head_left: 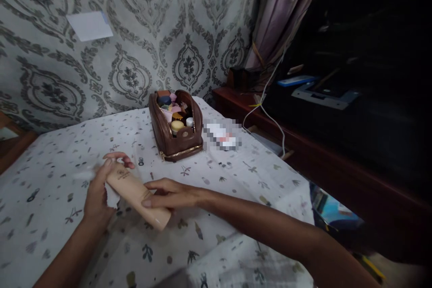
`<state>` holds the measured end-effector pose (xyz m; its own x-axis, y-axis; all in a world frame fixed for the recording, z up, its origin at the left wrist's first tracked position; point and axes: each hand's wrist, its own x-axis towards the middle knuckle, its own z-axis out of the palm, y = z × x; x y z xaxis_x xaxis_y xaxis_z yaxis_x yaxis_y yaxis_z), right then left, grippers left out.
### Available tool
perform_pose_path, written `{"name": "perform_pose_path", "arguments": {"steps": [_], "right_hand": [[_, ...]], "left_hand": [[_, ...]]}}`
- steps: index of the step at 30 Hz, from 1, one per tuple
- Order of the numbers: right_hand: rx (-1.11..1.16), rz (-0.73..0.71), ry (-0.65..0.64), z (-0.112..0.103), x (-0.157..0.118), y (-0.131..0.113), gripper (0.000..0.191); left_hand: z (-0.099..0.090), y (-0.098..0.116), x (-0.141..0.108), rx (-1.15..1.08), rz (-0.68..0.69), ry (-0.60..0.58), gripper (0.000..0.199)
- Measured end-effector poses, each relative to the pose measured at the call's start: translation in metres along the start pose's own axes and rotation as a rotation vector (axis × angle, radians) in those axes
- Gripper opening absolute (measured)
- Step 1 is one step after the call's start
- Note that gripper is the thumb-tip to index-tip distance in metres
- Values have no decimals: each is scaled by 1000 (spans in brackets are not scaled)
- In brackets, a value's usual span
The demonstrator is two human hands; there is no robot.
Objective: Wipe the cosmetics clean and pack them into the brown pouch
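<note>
Your left hand [98, 184] and right hand [172, 193] have their fingers clamped on the bottle [135, 193], near left above the cloth [207, 173]. A white scrap [113, 199] at your left palm and the pixelated thing [222, 137] right of the bag [178, 148] are hard to make out. Cloth spreads from bottle to right edge.

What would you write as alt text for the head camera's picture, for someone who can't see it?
A person's left hand and right hand hold a beige tube over a white, leaf-printed cloth. Beyond them, a brown bag stands open, packed with small items, with a pixelated object to its right.
</note>
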<state>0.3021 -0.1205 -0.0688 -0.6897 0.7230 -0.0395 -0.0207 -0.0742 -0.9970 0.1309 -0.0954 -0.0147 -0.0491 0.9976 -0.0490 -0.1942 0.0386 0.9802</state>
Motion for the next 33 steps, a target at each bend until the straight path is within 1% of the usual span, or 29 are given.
{"name": "perform_pose_path", "arguments": {"steps": [2, 5, 7, 9, 11, 13, 15, 17, 19, 23, 26, 29, 31, 33], "right_hand": [[60, 24, 22, 0, 0, -2, 61], [85, 37, 62, 0, -1, -6, 77], [104, 17, 87, -1, -1, -7, 88], [130, -24, 125, -2, 1, -5, 94], [140, -56, 163, -4, 4, -1, 91], [139, -72, 211, -5, 9, 3, 80], [147, -87, 270, -6, 12, 6, 71], [161, -105, 307, -6, 14, 8, 67], [165, -113, 319, -5, 15, 8, 66], [180, -121, 339, -4, 15, 8, 67], [185, -116, 344, -3, 15, 7, 67], [193, -93, 339, -2, 15, 6, 70], [198, -74, 316, -1, 14, 6, 71], [198, -53, 286, 0, 12, 4, 71]], "left_hand": [[1, 3, 1, -53, -6, 40, 33], [-1, 2, 9, -122, 3, 130, 28], [-6, 2, 18, -145, 30, 162, 27], [-12, 1, 27, -159, 51, 196, 26], [-18, 1, 35, -177, 48, 224, 25], [-21, 0, 40, -198, 28, 247, 23], [-22, -1, 44, -200, 24, 263, 21], [-22, -4, 46, -184, 43, 283, 17], [-22, -7, 48, -149, 67, 303, 17], [-26, -15, 52, -59, 90, 323, 27], [-27, -19, 53, -35, 152, 322, 30], [-27, -19, 52, -60, 191, 340, 23], [-27, -19, 53, -67, 186, 369, 17], [-29, -21, 55, -28, 174, 391, 18]]}}
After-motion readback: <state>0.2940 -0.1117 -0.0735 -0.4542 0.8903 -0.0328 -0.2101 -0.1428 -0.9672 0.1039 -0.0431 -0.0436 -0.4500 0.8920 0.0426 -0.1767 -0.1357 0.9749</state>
